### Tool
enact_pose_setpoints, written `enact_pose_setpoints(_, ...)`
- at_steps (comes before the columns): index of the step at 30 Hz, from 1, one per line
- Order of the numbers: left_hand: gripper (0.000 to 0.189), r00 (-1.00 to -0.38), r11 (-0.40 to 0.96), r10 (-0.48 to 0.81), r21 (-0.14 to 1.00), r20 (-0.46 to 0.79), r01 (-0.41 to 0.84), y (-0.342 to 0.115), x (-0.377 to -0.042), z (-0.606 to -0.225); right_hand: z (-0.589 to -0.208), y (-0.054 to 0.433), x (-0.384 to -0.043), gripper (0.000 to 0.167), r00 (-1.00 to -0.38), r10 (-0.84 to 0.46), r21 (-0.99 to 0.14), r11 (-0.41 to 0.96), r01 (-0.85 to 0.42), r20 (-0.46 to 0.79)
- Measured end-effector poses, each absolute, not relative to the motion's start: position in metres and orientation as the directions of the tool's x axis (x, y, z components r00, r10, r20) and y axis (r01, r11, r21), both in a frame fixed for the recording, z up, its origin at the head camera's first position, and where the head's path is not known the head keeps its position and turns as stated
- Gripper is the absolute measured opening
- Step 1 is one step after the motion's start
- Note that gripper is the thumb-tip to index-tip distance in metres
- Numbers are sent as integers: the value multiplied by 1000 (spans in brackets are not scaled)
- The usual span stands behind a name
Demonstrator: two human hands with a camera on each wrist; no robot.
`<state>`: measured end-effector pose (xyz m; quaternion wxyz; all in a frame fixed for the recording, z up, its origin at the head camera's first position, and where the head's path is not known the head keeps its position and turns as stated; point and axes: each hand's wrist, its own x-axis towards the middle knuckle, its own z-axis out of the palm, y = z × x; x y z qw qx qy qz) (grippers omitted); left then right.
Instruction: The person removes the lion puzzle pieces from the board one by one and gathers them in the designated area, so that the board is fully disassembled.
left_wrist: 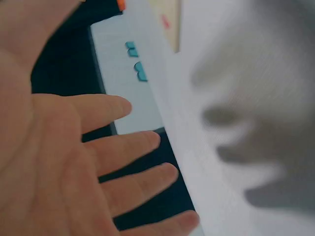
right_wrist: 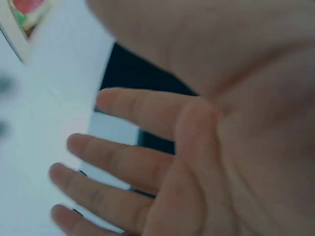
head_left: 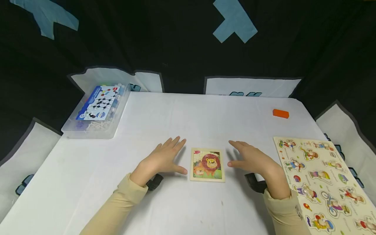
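Note:
A small square wooden jigsaw puzzle (head_left: 207, 165) with a red-maned lion picture lies flat on the white table, between the two hands. To its left is my left hand (head_left: 164, 159), fingers spread and nothing held, its thumb pointing at the frame. My right hand (head_left: 253, 159) hovers on the other side, fingers extended and apart from the puzzle. Shadows of both hands fall on the tabletop. In the left wrist view the palm and straight fingers (left_wrist: 133, 150) show. The right wrist view shows empty straight fingers (right_wrist: 118, 157) and a corner of the puzzle (right_wrist: 24, 29).
A clear plastic box (head_left: 114, 125) with a molecule-picture booklet (head_left: 100, 102) on it stands at the back left. An orange block (head_left: 280, 113) lies at the back right. A large wooden board with cartoon figures (head_left: 320, 169) covers the right side. Black curtain (head_left: 141, 39) hangs behind.

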<state>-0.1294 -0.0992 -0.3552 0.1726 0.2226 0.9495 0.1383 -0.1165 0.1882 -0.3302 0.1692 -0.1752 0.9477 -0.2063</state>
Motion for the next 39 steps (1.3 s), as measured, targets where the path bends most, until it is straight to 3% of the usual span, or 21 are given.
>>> enact_pose_setpoints(5, 114, -814, 847, 517, 299, -264, 440, -87, -135, -359, -351, 166, -125, 81, -831, -495, -459, 818, -348, -253)
enact_pose_setpoints(11, 123, -782, 856, 517, 203, -348, 475, -73, -138, -366, -365, 141, -136, 80, -757, -598, -467, 766, -443, -263)
enact_pose_setpoints(18, 125, -758, 893, 439, 139, -481, 429, -61, -140, -370, -367, 125, -146, 83, -701, -667, -360, 738, -571, -252)
enact_pose_setpoints(27, 122, -768, 905, 406, 102, -496, 412, -59, -140, -371, -369, 118, -158, 71, -694, -672, -326, 737, -592, -260)
enact_pose_setpoints(39, 122, -769, 908, 408, 134, -492, 396, -61, -141, -373, -367, 111, -165, 75, -704, -633, -312, 773, -553, -322)
